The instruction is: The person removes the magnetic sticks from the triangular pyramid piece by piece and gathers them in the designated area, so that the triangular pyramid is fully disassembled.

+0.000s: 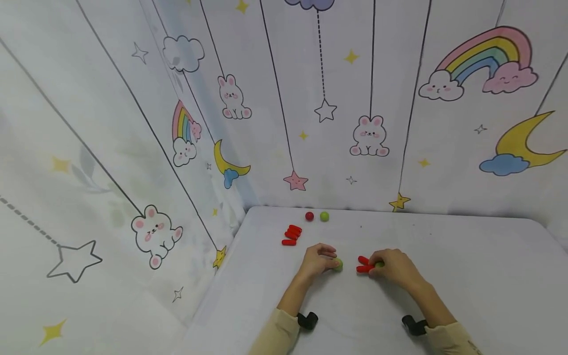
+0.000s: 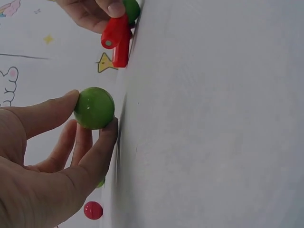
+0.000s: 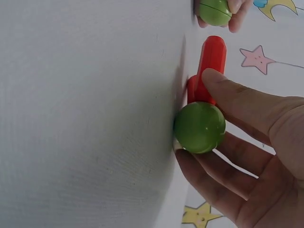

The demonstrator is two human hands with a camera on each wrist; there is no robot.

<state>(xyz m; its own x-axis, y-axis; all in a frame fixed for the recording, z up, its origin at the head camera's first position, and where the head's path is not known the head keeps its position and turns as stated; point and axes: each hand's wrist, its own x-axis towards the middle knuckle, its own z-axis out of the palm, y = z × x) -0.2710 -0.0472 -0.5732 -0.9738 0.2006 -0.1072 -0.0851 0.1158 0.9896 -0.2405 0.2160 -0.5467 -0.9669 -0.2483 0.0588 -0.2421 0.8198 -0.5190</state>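
My left hand (image 1: 317, 260) pinches a glossy green ball (image 2: 94, 108) between thumb and fingers, just above or on the white table. To its right, my right hand (image 1: 396, 266) holds a second green ball (image 3: 199, 127) with two red rods joined to or touching it. In the right wrist view the thumb presses along the upper red rod (image 3: 212, 61), while the other red rod (image 3: 191, 89) shows partly behind it. Both rods point left toward the ball in my left hand, with a gap between. A pale dot marks one rod's end in the left wrist view.
Several short red rods (image 1: 291, 235) lie in a group at the back left of the white table (image 1: 479, 276). Behind them, near the rear edge, are a red ball (image 1: 309, 216) and another green ball (image 1: 324, 216). A patterned curtain (image 1: 337, 162) hangs behind the table.
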